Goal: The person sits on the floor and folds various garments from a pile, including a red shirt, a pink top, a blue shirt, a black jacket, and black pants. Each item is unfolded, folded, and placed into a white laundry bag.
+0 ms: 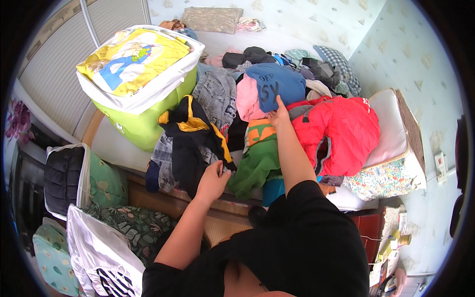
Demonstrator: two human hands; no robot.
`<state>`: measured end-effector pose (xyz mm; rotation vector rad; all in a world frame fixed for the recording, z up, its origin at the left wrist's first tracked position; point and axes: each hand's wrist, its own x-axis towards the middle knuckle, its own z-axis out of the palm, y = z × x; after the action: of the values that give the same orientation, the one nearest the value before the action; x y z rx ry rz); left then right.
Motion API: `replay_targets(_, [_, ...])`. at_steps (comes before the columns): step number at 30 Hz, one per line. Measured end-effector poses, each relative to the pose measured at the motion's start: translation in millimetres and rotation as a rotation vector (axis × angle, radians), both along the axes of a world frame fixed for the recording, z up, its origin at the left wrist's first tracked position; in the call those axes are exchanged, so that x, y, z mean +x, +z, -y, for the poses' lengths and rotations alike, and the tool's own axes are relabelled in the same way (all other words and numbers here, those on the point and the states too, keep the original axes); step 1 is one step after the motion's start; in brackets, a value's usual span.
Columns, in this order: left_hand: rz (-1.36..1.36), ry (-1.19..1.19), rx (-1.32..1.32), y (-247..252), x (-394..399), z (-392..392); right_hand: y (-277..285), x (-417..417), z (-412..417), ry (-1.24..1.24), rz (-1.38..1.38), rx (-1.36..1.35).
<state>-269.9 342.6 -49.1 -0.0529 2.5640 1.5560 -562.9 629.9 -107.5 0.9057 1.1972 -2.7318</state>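
Note:
A heap of clothes covers the bed in front of me. My right hand (278, 114) touches the lower edge of a blue garment with dark lettering (285, 83); whether its fingers pinch the cloth is unclear. Pink cloth (247, 97) lies against that garment's left side. Below are a green and orange garment (259, 152) and, to the right, a red padded jacket (345, 130). My left hand (213, 182), fingers loosely curled, is beside a black garment with yellow trim (191, 135). Grey denim (215, 94) lies behind it.
A green storage bag (148, 126) filled with clothes stands on the bed at left. On the floor are a bag with a black padded item (65, 178) and a white bag (100, 252). A folded mattress (389, 130) is at right, below a wall socket (440, 167).

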Motion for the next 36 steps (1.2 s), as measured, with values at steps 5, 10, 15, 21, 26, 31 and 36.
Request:
replay_targets(5, [0.006, -0.014, 0.007, -6.7, -8.4, 6.5, 1.4, -50.7, -1.8, -0.369, -0.077, 0.088])
replay_targets(10, [-0.151, 0.189, 0.006, -11.7, -10.5, 7.4, 5.7, 3.0, 38.0, -0.128, -0.662, 0.835])
replay_targets(15, [-0.31, 0.344, -0.136, 4.0, -11.2, 3.9, 40.0, 167.1, 96.4, 0.969, -0.831, 1.538])
replay_targets(21, [0.132, 0.194, -0.316, 14.1, -12.8, -8.2, 31.3, 210.9, 112.7, 1.768, -0.897, 1.837])
replay_targets(26, [0.071, 0.136, -0.531, 6.8, -14.8, -1.4, 42.1, 186.7, 94.4, 1.888, -0.92, 1.542])
replay_targets(31, [0.15, 0.131, -0.559, 4.8, -13.1, -3.3, 19.2, 63.6, 38.0, 0.899, -0.637, 1.063])
replay_targets(36, [0.151, 0.062, -0.492, 11.1, -13.9, -2.3, -41.7, -33.2, -21.5, -0.004, -0.134, 1.5])
